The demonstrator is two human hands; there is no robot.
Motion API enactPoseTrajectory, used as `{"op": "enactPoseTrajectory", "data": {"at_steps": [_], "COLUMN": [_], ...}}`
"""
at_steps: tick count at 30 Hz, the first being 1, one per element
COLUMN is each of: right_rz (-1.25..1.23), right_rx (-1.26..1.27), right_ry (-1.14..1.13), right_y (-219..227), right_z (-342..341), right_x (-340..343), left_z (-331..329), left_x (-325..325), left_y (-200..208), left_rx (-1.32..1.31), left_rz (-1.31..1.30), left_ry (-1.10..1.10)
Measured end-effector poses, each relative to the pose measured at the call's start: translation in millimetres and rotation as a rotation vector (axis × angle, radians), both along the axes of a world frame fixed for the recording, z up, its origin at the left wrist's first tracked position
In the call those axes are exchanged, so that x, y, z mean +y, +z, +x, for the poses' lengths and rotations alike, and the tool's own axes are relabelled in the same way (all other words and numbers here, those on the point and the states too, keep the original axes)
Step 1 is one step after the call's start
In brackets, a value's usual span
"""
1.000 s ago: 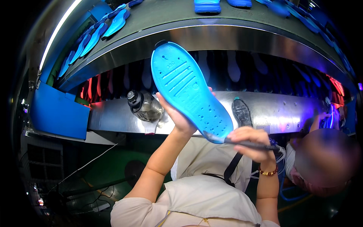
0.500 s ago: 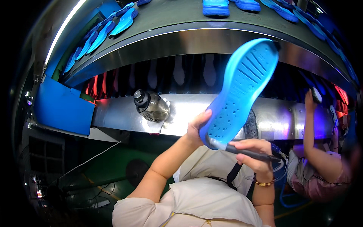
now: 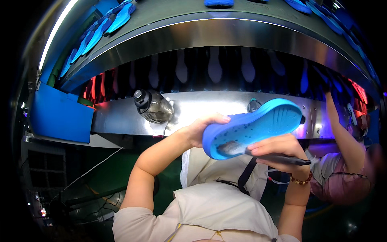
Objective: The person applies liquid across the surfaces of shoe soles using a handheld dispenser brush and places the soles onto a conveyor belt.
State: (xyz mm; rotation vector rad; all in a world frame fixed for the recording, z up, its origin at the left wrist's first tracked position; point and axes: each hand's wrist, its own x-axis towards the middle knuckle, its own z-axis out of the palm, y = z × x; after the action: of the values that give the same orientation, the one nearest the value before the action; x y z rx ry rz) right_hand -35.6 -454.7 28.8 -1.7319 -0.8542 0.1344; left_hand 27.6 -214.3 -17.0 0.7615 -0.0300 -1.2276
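A blue shoe sole (image 3: 262,123) is tilted in front of me, its hollow side with holes and grooves facing me. My left hand (image 3: 198,130) grips it by its near left end, thumb along the outer wall. In my right hand (image 3: 284,150) is a dark-handled brush (image 3: 289,159), pinched between thumb and fingers. The pale, blurred bristle end of the brush lies inside the sole, over the end near my left hand.
A dark see-through bottle (image 3: 158,109) stands on white cloth on the metal ledge (image 3: 193,107). Behind the sole is a small dark-and-green object (image 3: 254,105). Above runs a green conveyor belt (image 3: 169,22) carrying blue soles (image 3: 121,18). A co-worker's arm (image 3: 342,129) reaches in from the right.
The sole has tipped from nearly upright to lying more level, its far end swinging down and right. My right hand has moved right and slightly up with the brush, now inside the sole.
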Motion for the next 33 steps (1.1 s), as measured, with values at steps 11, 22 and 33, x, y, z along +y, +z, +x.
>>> {"op": "enactPoseTrajectory", "data": {"at_steps": [11,22,33], "right_rz": [-0.143,-0.111,0.045], "right_rx": [-0.032,-0.149,-0.097], "right_ry": [0.035,-0.11,-0.529], "right_y": [-7,-3,-36], "right_z": [-3,-18,10], "right_x": [-16,-19,22], "left_z": [4,-1,-13], "left_x": [12,46,-35], "left_y": [21,11,-23], "left_rx": [-0.283,-0.256,0.088], "left_rz": [0.164,0.114,-0.314], "left_ry": [-0.085,0.267,0.605]}}
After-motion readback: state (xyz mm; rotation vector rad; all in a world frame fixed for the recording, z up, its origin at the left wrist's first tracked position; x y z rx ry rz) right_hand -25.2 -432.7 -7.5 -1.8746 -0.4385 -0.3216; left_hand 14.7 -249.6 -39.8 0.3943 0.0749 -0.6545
